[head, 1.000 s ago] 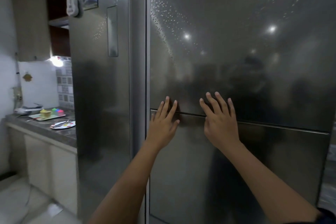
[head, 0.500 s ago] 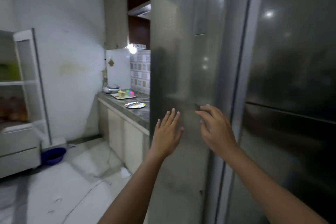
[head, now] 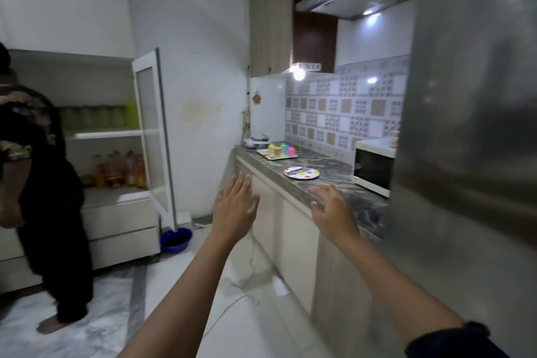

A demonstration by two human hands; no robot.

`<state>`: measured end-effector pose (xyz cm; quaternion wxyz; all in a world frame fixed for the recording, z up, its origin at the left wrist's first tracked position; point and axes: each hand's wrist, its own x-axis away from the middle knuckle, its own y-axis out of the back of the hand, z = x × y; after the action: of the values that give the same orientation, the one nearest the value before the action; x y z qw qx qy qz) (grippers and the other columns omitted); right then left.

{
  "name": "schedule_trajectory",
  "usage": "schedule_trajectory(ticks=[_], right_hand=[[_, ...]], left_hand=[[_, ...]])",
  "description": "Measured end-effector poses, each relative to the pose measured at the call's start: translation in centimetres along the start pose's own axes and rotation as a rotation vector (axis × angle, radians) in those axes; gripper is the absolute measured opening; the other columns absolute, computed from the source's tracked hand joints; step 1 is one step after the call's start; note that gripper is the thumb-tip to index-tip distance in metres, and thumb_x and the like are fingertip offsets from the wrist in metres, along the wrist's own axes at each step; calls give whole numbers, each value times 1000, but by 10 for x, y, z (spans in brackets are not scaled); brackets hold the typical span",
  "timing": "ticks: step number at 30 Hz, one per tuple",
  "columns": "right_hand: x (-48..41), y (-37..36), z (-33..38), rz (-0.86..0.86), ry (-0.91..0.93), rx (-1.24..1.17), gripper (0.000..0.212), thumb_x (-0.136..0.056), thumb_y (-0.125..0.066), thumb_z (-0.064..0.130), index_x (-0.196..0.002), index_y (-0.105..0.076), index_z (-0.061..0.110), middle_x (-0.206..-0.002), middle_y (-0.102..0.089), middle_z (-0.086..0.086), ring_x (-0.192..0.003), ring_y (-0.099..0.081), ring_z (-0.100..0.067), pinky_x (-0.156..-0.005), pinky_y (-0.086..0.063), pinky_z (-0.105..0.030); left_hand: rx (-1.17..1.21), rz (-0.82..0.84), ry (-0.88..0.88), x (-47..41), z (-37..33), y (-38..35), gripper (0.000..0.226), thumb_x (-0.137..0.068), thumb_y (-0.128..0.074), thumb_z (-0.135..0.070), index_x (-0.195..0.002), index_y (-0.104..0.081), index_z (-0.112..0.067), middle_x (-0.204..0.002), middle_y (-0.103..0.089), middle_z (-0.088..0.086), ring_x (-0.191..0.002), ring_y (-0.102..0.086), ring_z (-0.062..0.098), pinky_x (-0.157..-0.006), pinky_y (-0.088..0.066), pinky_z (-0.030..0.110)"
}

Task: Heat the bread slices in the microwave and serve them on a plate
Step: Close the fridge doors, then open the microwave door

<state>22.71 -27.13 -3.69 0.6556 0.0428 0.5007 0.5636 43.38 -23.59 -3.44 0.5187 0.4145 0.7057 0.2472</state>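
Note:
A white microwave (head: 373,168) with a dark door stands on the marble counter (head: 322,171), partly hidden by the steel fridge (head: 470,154) on the right. To its left, on the counter, lies a white plate (head: 301,173) with coloured dots and cutlery on it. No bread shows. My left hand (head: 236,206) is raised in front of the cabinet fronts, fingers spread, holding nothing. My right hand (head: 332,209) hovers over the counter's front edge, fingers apart and empty.
A tray (head: 277,154) with small coloured cups sits at the counter's far end. A person in dark clothes (head: 37,197) stands at the left by a white cabinet with an open glass door (head: 154,136). A blue basin (head: 175,240) lies on the floor.
My view has swung left, away from the fridge doors toward the counter. Both hands have come off the fridge and now hang in the air near the counter edge.

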Motion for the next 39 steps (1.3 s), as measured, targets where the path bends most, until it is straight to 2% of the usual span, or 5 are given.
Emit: schedule_trajectory(ticks=[6,17,23,31,39], right_hand=[[-76,-100,13,68,-48,-82,36,-81,-54,3,-115,-65,10,-122,-60,-11,-119,-50,-29,-99,-36,-32],[-225,-256,-63,233,-3,-86,38,-85,-52,10,-121,-60,18,-138,-46,-4,-129,-42,-22,-105,-37,-34],[-353,-280,-158,158,-91,-105,37,-82,-56,3,-118,-63,9,-132,-50,-11,-125,-46,-25,-104,-36,-31],[-420,-289,-276,130,-280,-30,39,-82,-56,7,-119,-63,15,-133,-49,-6,-124,-47,-21,-103,-38,-32],[-493,-237,-400,-77,-462,154,35,-90,-50,12,-124,-58,12,-134,-46,-6,-127,-41,-20,-105,-32,-27]], left_hand=[[-49,-22,157,-42,97,-9,55,-99,-30,-38,-149,-17,-19,-159,-10,-1,-147,-4,14,-120,-10,38],[-70,36,217,-218,180,-123,57,-100,-28,-38,-150,-10,-19,-159,-6,-2,-147,-2,13,-121,-6,36],[-7,44,161,-361,170,-206,57,-99,-31,-37,-150,-13,-19,-159,-9,-3,-147,-4,12,-119,-7,34],[162,158,72,-488,132,-330,57,-97,-38,-35,-149,-19,-19,-158,-15,-2,-146,-8,13,-118,-8,37],[347,280,-280,-615,25,-459,51,-96,-45,-31,-143,-34,-16,-154,-28,1,-144,-19,14,-117,-18,33]])
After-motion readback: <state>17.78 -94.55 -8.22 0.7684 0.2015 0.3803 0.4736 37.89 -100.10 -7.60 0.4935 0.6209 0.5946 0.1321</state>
